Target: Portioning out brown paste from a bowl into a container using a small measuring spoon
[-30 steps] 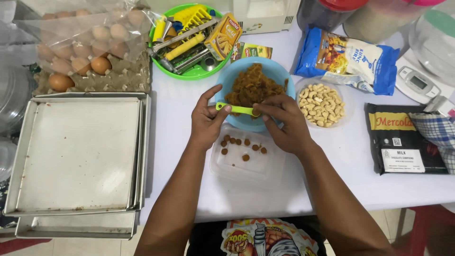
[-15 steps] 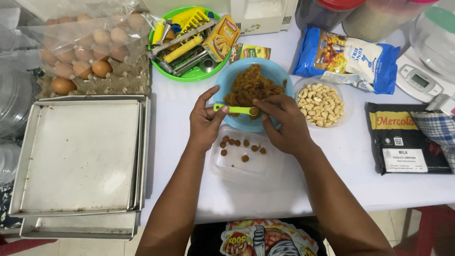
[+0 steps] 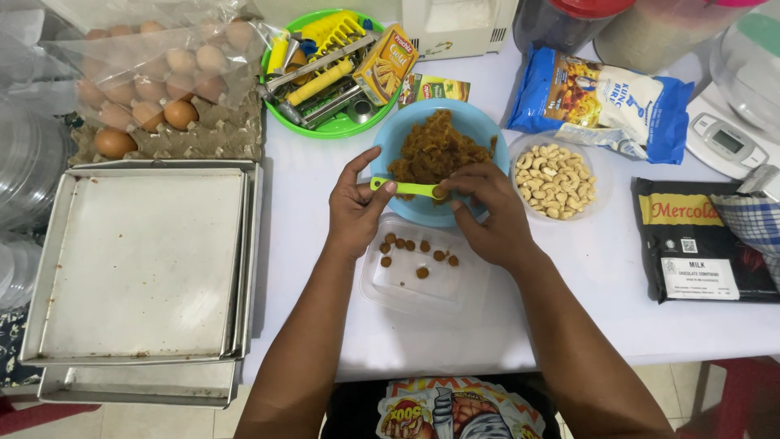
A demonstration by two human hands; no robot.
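My left hand (image 3: 354,210) holds the handle of a small green measuring spoon (image 3: 406,189) level over the near rim of a blue bowl (image 3: 479,134) of brown sticky filling (image 3: 435,146). The fingertips of my right hand (image 3: 490,213) press on the spoon's scoop end, which holds a bit of filling. Just below both hands lies a clear plastic lid (image 3: 422,280) with several small brown balls (image 3: 420,252) on it.
A clear bowl of cashews (image 3: 556,171) stands right of the blue bowl. Stacked metal baking trays (image 3: 138,268) fill the left, an egg carton (image 3: 162,89) behind them. A green basket of tools (image 3: 325,65), a blue bag (image 3: 601,102), a black chocolate pack (image 3: 699,240) and a scale (image 3: 727,142) surround.
Both hands stay at the spoon over the bowl's rim. My right fingers have shifted slightly on the scoop end.
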